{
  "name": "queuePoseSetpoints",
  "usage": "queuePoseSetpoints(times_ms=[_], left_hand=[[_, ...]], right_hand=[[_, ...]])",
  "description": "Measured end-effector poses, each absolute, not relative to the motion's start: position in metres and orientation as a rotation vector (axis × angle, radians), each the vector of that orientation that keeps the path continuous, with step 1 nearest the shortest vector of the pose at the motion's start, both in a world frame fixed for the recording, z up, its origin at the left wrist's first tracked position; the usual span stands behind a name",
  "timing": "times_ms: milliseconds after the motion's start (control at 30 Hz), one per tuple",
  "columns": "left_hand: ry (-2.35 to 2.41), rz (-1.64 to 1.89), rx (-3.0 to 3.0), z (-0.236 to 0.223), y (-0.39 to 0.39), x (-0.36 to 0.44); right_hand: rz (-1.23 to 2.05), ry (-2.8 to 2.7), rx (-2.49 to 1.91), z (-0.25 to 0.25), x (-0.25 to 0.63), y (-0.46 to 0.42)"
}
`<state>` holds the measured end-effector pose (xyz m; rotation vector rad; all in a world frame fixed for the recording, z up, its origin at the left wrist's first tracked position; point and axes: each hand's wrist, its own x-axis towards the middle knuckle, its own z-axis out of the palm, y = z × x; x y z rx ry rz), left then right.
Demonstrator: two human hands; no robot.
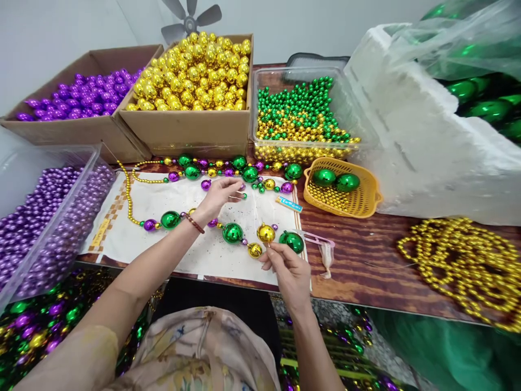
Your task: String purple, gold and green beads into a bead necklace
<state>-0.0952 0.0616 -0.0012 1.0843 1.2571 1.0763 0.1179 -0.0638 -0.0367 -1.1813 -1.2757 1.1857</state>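
My left hand (222, 198) is held above the white cloth (142, 198), its fingers pinched on a fine thread. A small green bead (245, 196) shows just below these fingertips. My right hand (290, 267) has thumb and finger closed on a thin thread in front of a shiny gold ball (266, 233). Beside it are a smaller gold ball (254, 250), a small purple bead (274, 227) and a large green ball (291, 241). A strand with a large green ball (233, 233) runs left across the cloth, partly hidden by my left wrist.
Behind the cloth lies another bead strand (192, 172). Boxes of purple balls (87, 98) and gold balls (187, 76), a clear bin (309, 144) and an orange basket (368, 203) stand at the back. Gold bead chains (459, 266) lie right. A pink tool (321, 239) lies near my right hand.
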Motion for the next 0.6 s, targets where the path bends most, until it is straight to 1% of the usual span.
queuePoseSetpoints(times_ms=[67, 133, 200, 233, 333, 433, 600], left_hand=[[1.560, 0.917, 1.555, -0.010, 0.067, -0.099], [1.737, 0.605, 1.945, -0.016, 0.071, -0.102], [1.814, 0.345, 2.126, -0.019, 0.072, -0.102], [1.830, 0.287, 2.172, -0.021, 0.073, -0.101], [1.777, 0.342, 2.283, -0.025, 0.075, -0.094], [1.604, 0.456, 2.315, -0.032, 0.080, -0.087], [1.432, 0.751, 1.976, -0.032, 0.088, -0.086]], right_hand=[[1.169, -1.203, -1.206, -0.037, 0.118, -0.063], [1.168, -1.158, -1.223, -0.037, 0.118, -0.063], [1.177, -1.139, -1.223, -0.037, 0.118, -0.063], [1.183, -1.134, -1.222, -0.037, 0.118, -0.064], [1.199, -1.124, -1.227, -0.038, 0.118, -0.065], [1.203, -1.120, -1.234, -0.038, 0.118, -0.066], [1.175, -1.151, -1.243, -0.038, 0.121, -0.067]])
